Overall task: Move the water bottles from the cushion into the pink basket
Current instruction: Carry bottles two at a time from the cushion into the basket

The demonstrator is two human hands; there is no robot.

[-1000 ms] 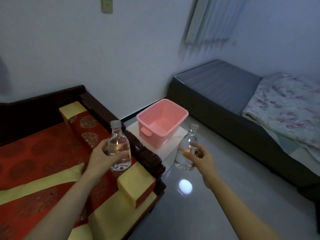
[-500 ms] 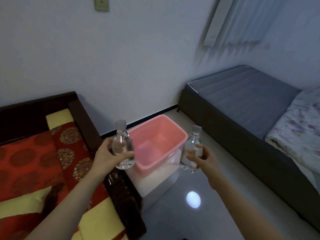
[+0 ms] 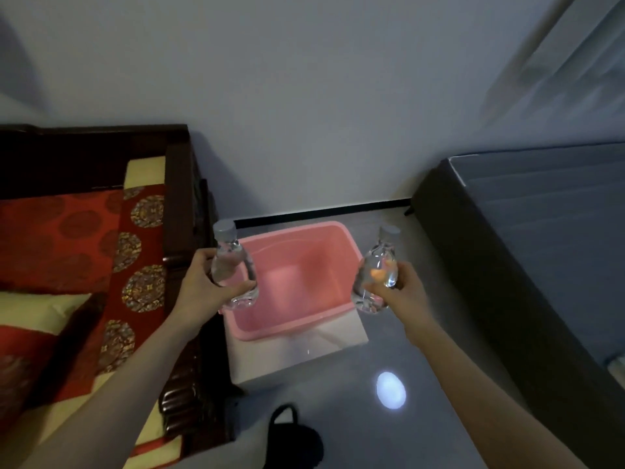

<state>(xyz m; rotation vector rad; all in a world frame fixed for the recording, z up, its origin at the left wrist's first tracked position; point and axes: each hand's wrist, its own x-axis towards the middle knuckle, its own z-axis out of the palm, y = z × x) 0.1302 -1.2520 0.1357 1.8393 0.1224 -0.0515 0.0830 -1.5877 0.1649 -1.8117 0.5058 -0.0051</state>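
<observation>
A pink basket (image 3: pixel 333 313) stands open and empty on a white box, on the floor between my two hands. My left hand (image 3: pixel 203 292) grips a clear water bottle (image 3: pixel 233 262) with a grey cap, held upright over the basket's left rim. My right hand (image 3: pixel 395 292) grips a second clear water bottle (image 3: pixel 378 265), tilted slightly, over the basket's right rim. The red and gold cushion (image 3: pixel 67 252) lies on the wooden seat at the left, with no bottles showing on it.
The dark wooden seat frame (image 3: pixel 179 204) rises just left of the basket. A white box (image 3: pixel 297 353) supports the basket. A dark grey bed (image 3: pixel 541 231) fills the right side. A black bag (image 3: pixel 294 438) sits on the glossy floor near me. The wall is close behind the basket.
Both hands have carried their bottles forward, from beside the basket to over its left and right rims. My view has come closer and tipped down onto the basket.
</observation>
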